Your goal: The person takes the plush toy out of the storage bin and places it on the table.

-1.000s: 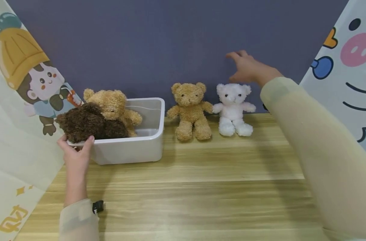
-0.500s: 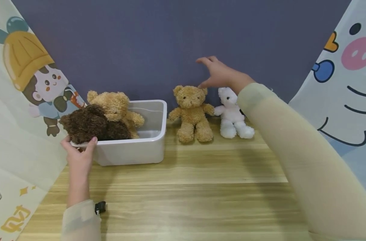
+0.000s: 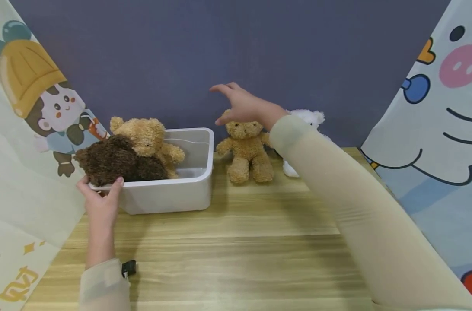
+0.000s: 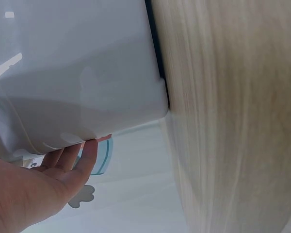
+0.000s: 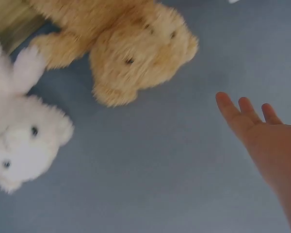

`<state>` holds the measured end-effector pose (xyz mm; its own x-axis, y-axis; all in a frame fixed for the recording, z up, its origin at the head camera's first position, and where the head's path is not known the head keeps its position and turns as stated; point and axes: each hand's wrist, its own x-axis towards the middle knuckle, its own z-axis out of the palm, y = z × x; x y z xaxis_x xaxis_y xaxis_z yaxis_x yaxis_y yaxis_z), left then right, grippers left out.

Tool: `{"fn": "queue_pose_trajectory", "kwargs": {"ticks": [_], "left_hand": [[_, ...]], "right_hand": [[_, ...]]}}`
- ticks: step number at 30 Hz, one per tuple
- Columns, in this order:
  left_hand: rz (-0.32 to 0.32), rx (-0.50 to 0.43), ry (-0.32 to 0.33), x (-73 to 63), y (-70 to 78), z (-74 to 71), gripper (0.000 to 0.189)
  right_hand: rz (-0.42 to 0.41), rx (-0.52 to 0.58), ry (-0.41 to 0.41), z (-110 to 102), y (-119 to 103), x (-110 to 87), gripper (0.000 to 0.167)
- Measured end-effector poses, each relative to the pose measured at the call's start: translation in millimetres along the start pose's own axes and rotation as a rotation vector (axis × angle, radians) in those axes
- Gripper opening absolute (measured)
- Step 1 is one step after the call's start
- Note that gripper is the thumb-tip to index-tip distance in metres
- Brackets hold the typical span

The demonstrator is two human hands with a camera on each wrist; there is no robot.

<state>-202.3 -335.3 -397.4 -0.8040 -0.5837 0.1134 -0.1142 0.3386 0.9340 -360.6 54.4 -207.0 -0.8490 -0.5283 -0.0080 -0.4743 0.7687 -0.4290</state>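
My left hand [image 3: 101, 201] grips a white plastic bin [image 3: 170, 196] at its front left corner, thumb over the rim and fingers along the outer wall in the left wrist view. Inside the bin, a dark brown teddy bear [image 3: 111, 160] lies in front of a tan teddy bear [image 3: 144, 134]. My right hand [image 3: 241, 103] holds nothing; its fingers are spread above a second tan teddy bear [image 3: 245, 149], overlapping the top of its head in the head view. A white teddy bear [image 5: 26, 143] sits to the right of that one, partly hidden behind my right sleeve in the head view.
A dark blue-grey panel [image 3: 173, 52] stands behind the bin and bears. Printed cloth sheets hang at the left [image 3: 10, 172] and right [image 3: 426, 125]. All stand on a wood-grain table [image 3: 220, 259]. A small black object [image 3: 129, 268] is by my left cuff.
My right hand has moved left, from above the white teddy bear to above the second tan one. My left hand keeps its grip on the bin, and the bears stay put.
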Motion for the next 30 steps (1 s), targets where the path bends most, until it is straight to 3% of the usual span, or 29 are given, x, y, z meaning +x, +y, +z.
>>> {"fn": "queue_pose_trajectory", "kwargs": {"ticks": [17, 23, 30], "left_hand": [[0.0, -0.031, -0.007, 1.0, -0.7, 0.2, 0.089], [0.001, -0.031, -0.015, 1.0, -0.5, -1.5, 0.09], [-0.023, -0.018, -0.034, 1.0, -0.9, -2.4, 0.089]], "right_hand": [[-0.229, 0.059, -0.053, 40, -91, 25.7, 0.105], [-0.297, 0.057, -0.117, 61, -135, 29.5, 0.104], [-0.357, 0.019, -0.169, 88, -169, 34.7, 0.103]]}}
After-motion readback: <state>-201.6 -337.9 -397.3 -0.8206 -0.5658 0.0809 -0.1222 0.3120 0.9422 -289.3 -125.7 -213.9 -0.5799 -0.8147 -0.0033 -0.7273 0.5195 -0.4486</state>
